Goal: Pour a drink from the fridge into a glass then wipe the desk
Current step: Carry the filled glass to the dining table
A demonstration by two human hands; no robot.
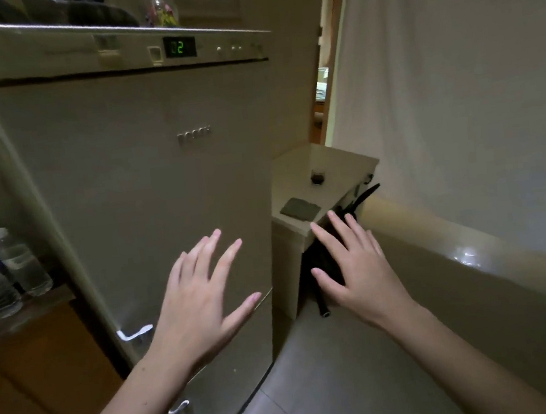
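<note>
Both hands raised in front of fridge, holding nothing. Left hand spread flat, fingers straight, grip released, over lower part of fridge door. Right hand likewise splayed, grip released, beside desk edge. Fridge door was closed, display read 02. On desk: small dark glass, grey cloth nearer front. Water bottles on shelf at left.

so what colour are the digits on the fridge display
Green, reading 02 on the small dark display panel atop the tall cream fridge; the head view shows it.
</note>
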